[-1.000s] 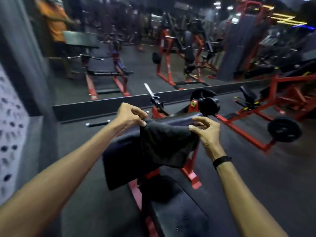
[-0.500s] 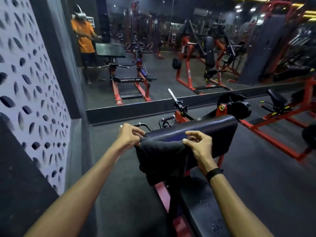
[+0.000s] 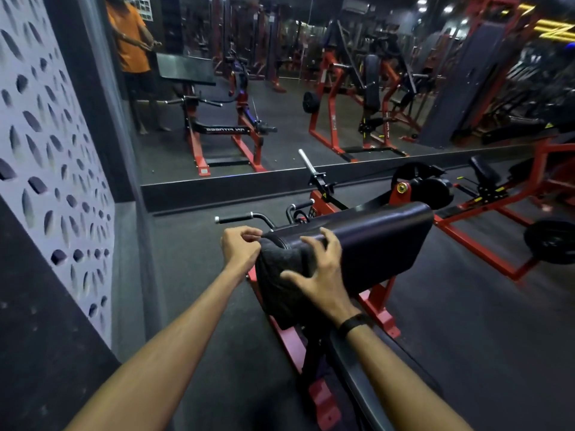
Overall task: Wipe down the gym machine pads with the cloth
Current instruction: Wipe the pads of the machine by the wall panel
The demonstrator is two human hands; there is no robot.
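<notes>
My left hand [image 3: 241, 248] pinches the dark cloth [image 3: 281, 275] at the arm pad's [image 3: 367, 241] left end, anchoring it; my right hand [image 3: 317, 275] presses down spread-fingered, ready to wipe.

A single wide-angle view came from a camera worn on the person's head, looking forward and down along both outstretched forearms. It sat close above the machine's pad [image 3: 367, 241], which filled the near centre with the left hand [image 3: 241, 248] and right hand [image 3: 320, 275] on it. Straight lines bowed toward the edges. The patterned wall [image 3: 46, 157] ran along the left. Facing the camera at the far side stood a mirror [image 3: 280, 88], which reflected the person in an orange shirt [image 3: 130, 42] at the far left. No second view existed.
</notes>
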